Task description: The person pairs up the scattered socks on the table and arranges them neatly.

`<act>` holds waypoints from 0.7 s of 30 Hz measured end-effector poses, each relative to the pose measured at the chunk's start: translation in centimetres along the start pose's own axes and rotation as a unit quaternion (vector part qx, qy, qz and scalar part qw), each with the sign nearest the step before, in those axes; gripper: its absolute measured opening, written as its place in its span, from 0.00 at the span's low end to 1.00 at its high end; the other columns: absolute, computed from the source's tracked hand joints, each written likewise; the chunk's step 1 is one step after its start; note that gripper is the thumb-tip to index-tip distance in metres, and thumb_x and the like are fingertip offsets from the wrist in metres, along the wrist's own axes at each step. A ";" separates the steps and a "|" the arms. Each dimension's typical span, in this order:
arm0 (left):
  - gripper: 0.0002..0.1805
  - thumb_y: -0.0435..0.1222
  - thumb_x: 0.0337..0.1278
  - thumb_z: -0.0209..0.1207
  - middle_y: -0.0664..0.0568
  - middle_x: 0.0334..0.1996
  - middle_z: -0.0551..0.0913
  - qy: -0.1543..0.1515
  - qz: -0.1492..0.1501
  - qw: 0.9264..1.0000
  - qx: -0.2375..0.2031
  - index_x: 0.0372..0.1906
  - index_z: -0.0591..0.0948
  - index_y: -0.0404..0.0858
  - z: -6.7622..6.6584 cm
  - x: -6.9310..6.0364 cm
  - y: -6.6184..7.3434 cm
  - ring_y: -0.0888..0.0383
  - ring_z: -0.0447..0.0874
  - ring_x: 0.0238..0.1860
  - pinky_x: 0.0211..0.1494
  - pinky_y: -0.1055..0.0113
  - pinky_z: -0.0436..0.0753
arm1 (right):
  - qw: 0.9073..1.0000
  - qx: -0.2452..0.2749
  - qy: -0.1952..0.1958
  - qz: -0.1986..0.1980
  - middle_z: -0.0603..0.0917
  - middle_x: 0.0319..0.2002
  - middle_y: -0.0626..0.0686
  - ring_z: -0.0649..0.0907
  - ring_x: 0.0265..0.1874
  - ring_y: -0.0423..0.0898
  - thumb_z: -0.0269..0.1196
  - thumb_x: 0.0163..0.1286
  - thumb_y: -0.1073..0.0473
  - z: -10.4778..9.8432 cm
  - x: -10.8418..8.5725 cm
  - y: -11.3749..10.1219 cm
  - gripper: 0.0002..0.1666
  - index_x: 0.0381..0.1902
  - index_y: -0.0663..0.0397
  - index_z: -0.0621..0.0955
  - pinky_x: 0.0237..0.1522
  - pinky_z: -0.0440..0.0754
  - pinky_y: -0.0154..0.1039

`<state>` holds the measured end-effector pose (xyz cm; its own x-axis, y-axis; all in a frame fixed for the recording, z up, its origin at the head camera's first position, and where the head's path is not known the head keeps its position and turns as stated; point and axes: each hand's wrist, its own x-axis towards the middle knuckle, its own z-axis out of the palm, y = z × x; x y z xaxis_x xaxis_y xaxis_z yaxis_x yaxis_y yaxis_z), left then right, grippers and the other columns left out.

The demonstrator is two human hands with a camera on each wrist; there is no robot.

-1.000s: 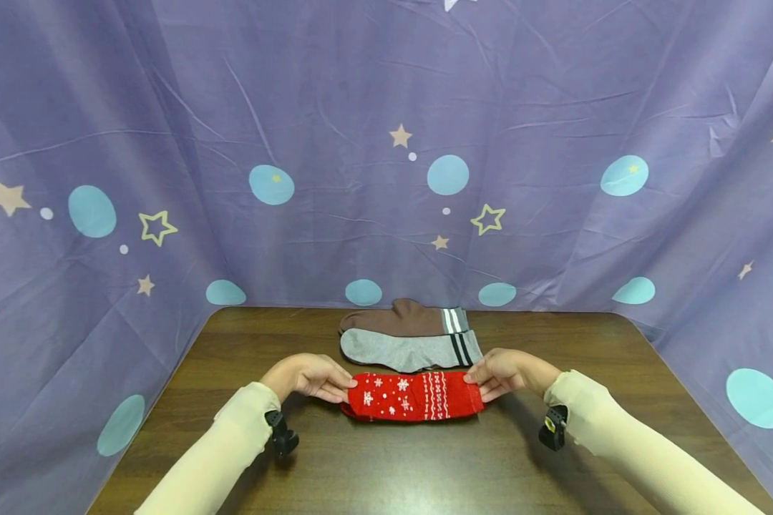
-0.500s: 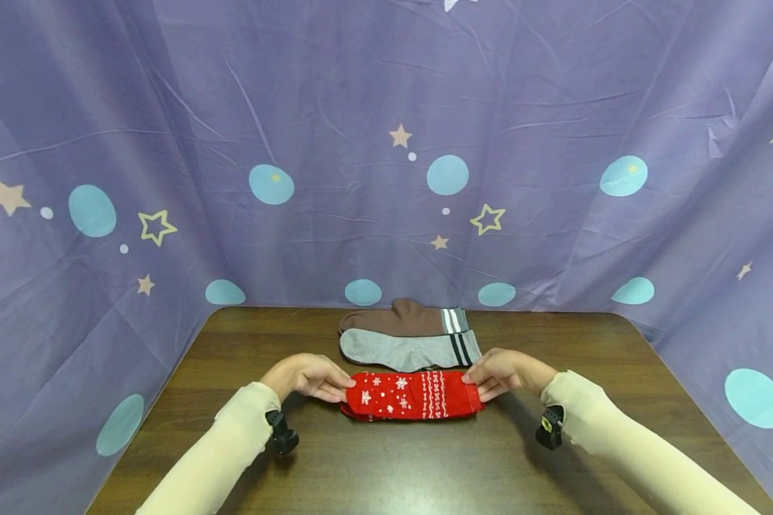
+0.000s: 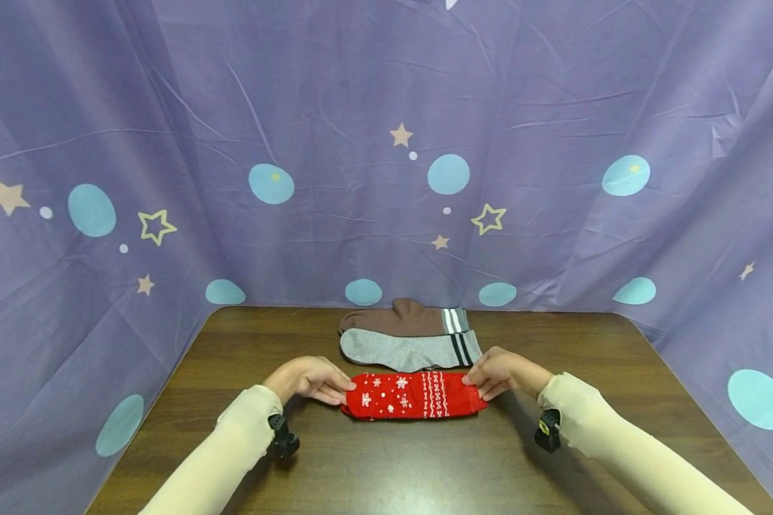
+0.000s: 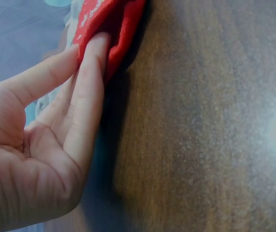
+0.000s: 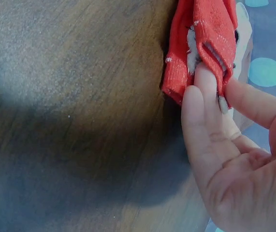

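A red sock [image 3: 393, 395] with white snowflakes and wavy bands lies sideways in the middle of the table, its cuff to the right. My left hand [image 3: 315, 378] pinches its toe end; in the left wrist view the thumb is on top and fingers [image 4: 87, 92] reach under the red fabric [image 4: 118, 29]. My right hand [image 3: 504, 372] pinches the cuff between thumb and fingers. In the right wrist view, a second red layer [image 5: 176, 72] shows beneath the pinched cuff [image 5: 215, 43], apart from the fingers.
Just behind the red sock lies a grey sock [image 3: 399, 350] with two black stripes. Farther back is a brown sock [image 3: 393, 320] with a grey, white-striped cuff. A purple patterned curtain [image 3: 335, 236] hangs around the wooden table [image 3: 386, 472].
Both hands keep their pinch on the red sock, which stays almost in place. The right forearm has shifted very slightly to the left.
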<state>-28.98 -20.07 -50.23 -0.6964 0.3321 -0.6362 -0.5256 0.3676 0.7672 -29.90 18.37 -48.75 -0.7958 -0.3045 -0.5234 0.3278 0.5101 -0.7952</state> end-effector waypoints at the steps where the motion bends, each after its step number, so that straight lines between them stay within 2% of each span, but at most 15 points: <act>1: 0.09 0.29 0.66 0.62 0.52 0.27 0.86 0.002 0.001 1.000 -0.001 0.48 0.81 0.30 0.0 0.0 0.0 0.61 0.87 0.29 0.41 0.70 0.89 | 1.000 -0.003 0.004 -0.002 0.82 0.19 0.48 0.82 0.18 0.40 0.67 0.65 0.68 0.0 0.0 0.0 0.03 0.35 0.64 0.86 0.27 0.87 0.35; 13: 0.09 0.29 0.63 0.64 0.53 0.27 0.87 0.030 0.012 0.999 0.020 0.46 0.83 0.29 0.5 0.4 0.3 0.61 0.87 0.27 0.37 0.71 0.89 | 0.999 -0.014 0.032 0.005 0.82 0.16 0.48 0.81 0.15 0.39 0.69 0.66 0.65 0.0 0.4 0.2 0.06 0.29 0.60 0.83 0.24 0.85 0.34; 21: 0.03 0.29 0.58 0.68 0.51 0.20 0.86 0.048 -0.003 0.998 0.048 0.32 0.85 0.34 0.9 0.4 0.7 0.63 0.85 0.21 0.30 0.74 0.87 | 0.998 -0.030 0.048 0.026 0.80 0.14 0.49 0.81 0.14 0.39 0.72 0.63 0.64 0.1 0.5 0.0 0.11 0.24 0.57 0.80 0.23 0.86 0.34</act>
<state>-29.20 -18.92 -50.03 -0.7396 0.2458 -0.6265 -0.4843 0.4520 0.7491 -30.23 18.16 -49.00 -0.8245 -0.1994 -0.5295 0.3411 0.5715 -0.7464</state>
